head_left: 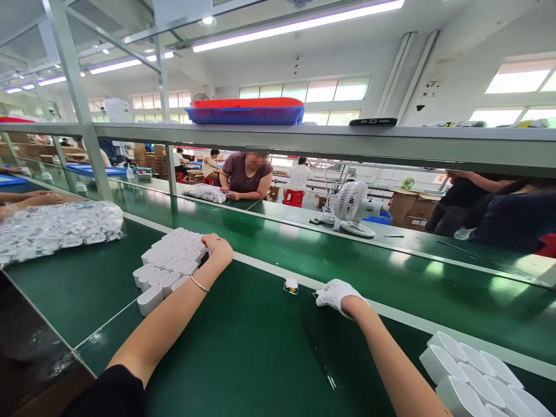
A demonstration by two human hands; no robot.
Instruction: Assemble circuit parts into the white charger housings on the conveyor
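My bare left hand [219, 248], a bangle on its wrist, curls its fingers at the far right corner of a block of white oval plastic housings [171, 255]. It is closed on one of the housings there, partly hidden by the hand. My right hand [337, 295], in a white glove, pinches a small green circuit board [315, 294] near the white strip on the green work surface. Left of that hand lies another small circuit board [291, 286] with a white part on top. More white housings [478, 370] stand in rows at the lower right.
A clear bag of small white parts [61, 229] lies at left beside another person's arm. A shelf [278, 134] crosses above, bearing a blue tray [247, 114] and a phone [372, 122]. Across the line are a white fan [351, 202] and a co-worker [247, 174].
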